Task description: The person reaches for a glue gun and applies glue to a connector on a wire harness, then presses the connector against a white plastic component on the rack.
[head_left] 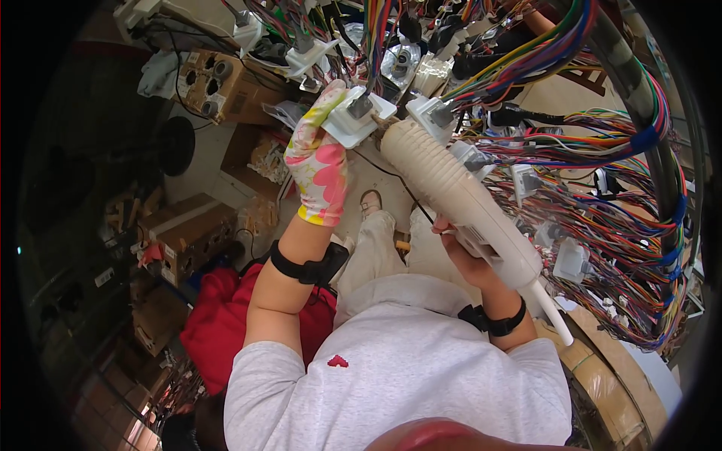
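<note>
Loose wire bundles (pixel 556 152) crowded that whole workshop, bunched along a dark metal bar (pixel 618 56), so elbow room looked tight. Main event was a white plastic block (pixel 348 125) with a dark plug (pixel 359 107) seated in it, held up just in front of the wires. The left hand (pixel 320 161), in a flowery glove, was pinching it along its left edge; couldn't tell where the thumb sat. If that grip slid on the fabric, I'd guess the block would twist, especially if its wires tugged.

Right beside it was the ribbed nose of what looked like a glue gun (pixel 459 199). The right hand (pixel 470 259) was bare and wrapped around its underside, though the fingers were partly hidden. Couldn't tell if the tip touched the block. Assuming it was hot, a small wobble could've smeared glue off target or caught the gloved fingers, and thin fabric probably wouldn't have helped much.

Another white block (pixel 430 115) sat close by the nose, so a careless swing could've bumped that too. Further out, a dark cord (pixel 408 189) hung below the gun, maybe a snag risk.
</note>
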`<action>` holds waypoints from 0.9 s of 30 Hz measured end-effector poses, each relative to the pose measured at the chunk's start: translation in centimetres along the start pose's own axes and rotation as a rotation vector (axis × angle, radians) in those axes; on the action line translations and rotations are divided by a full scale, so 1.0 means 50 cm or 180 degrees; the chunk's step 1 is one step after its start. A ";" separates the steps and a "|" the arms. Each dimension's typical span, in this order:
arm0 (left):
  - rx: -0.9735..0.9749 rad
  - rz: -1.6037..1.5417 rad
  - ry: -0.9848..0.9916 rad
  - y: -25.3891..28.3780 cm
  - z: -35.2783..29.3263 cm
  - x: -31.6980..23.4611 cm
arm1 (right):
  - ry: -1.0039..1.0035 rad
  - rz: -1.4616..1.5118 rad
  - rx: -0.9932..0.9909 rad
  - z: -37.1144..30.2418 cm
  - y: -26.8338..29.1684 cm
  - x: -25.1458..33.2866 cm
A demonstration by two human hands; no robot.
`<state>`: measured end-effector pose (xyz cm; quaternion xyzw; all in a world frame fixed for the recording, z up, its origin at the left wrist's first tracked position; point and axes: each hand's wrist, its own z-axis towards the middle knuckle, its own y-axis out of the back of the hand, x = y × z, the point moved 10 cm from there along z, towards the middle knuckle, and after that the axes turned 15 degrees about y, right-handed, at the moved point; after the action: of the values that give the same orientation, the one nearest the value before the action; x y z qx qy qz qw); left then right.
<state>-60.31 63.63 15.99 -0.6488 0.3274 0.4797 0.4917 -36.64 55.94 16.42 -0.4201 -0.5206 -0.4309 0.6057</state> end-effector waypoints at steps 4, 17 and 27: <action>-0.0102 0.0338 0.0064 0.005 -0.001 0.006 | 0.0334 -0.0376 0.0174 0.016 -0.004 0.024; -0.0065 0.0092 0.0227 0.006 0.001 0.016 | 0.0326 -0.0519 0.0016 0.019 0.006 0.030; -0.0068 0.0276 0.0115 0.000 0.003 0.008 | 0.0400 -0.0831 0.0200 0.011 0.010 0.024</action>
<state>-60.22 63.77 15.61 -0.6479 0.3588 0.4921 0.4575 -36.20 56.48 17.65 -0.3018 -0.5451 -0.5150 0.5887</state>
